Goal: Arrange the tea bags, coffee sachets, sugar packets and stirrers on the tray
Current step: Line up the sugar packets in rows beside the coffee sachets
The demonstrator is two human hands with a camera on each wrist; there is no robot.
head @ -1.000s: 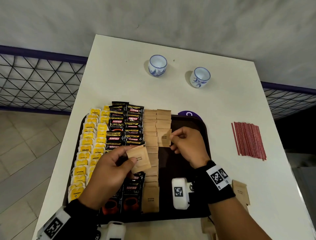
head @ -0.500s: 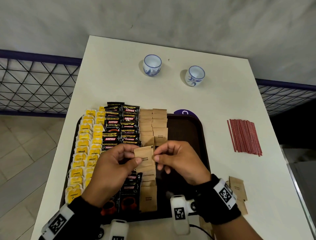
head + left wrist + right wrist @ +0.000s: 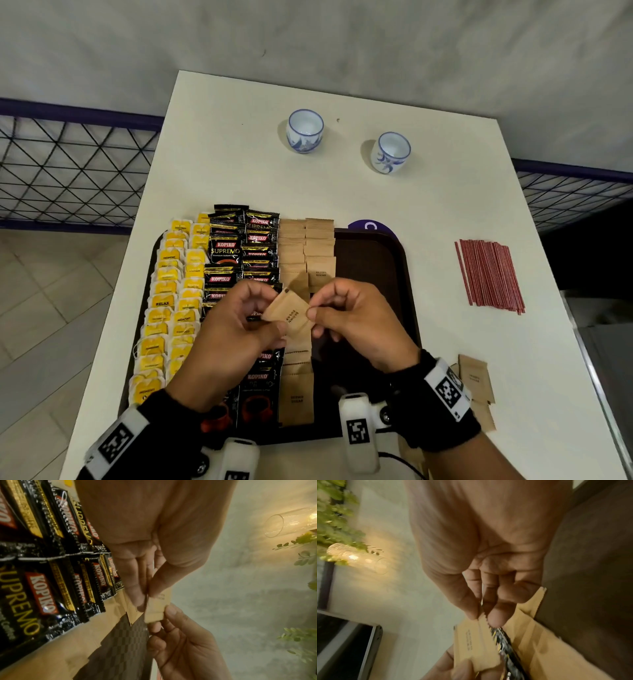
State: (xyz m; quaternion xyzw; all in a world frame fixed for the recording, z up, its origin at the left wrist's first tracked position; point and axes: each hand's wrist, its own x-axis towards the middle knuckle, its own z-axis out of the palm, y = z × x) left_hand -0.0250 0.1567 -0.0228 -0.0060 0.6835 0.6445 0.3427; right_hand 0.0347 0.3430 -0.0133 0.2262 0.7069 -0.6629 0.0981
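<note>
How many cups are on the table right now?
2. The left cup stands on the far part of the white table, beyond the tray; the right cup stands apart beside it. Neither is on the tray.

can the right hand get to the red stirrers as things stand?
Probably not yet: the right hand pinches the sugar packet together with the left hand. The table between it and the stirrers looks bare.

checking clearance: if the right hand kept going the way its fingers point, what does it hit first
The sugar packet that the right hand already pinches, then the left hand gripping its other edge; depth beyond is unclear.
</note>
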